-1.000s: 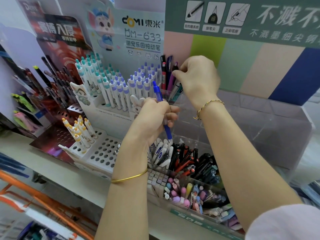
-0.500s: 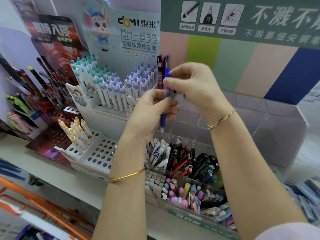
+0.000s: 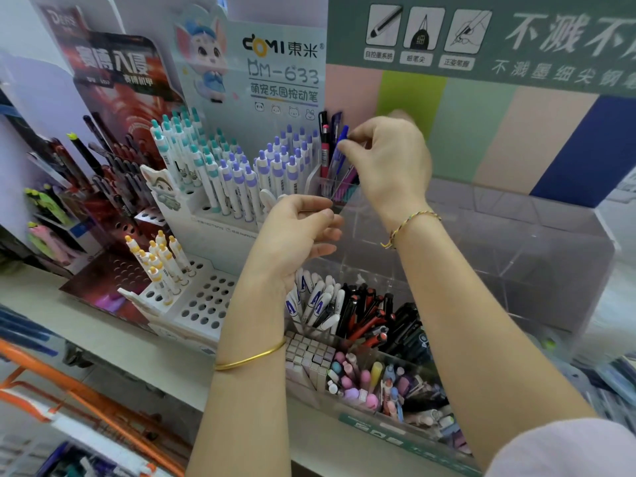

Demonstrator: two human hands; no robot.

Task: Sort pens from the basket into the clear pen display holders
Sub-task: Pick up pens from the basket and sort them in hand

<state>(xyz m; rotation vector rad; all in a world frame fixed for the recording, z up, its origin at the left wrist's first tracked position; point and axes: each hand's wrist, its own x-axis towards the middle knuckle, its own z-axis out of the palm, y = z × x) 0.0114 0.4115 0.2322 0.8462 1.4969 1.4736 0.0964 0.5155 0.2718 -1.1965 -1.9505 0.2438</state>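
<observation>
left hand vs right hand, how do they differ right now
The right hand pinches the blue pen by its top; the left hand has loosely curled fingers and seems to hold nothing. The right hand is up at the clear holder; the left hand sits lower. The right wrist bears a braided bracelet, the left a plain gold bangle. Both are bare.

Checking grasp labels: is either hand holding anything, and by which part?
The right hand pinches a blue pen near its top end; its lower part stands in the clear holder. The left hand, loosely curled, appears to hold nothing.
</observation>
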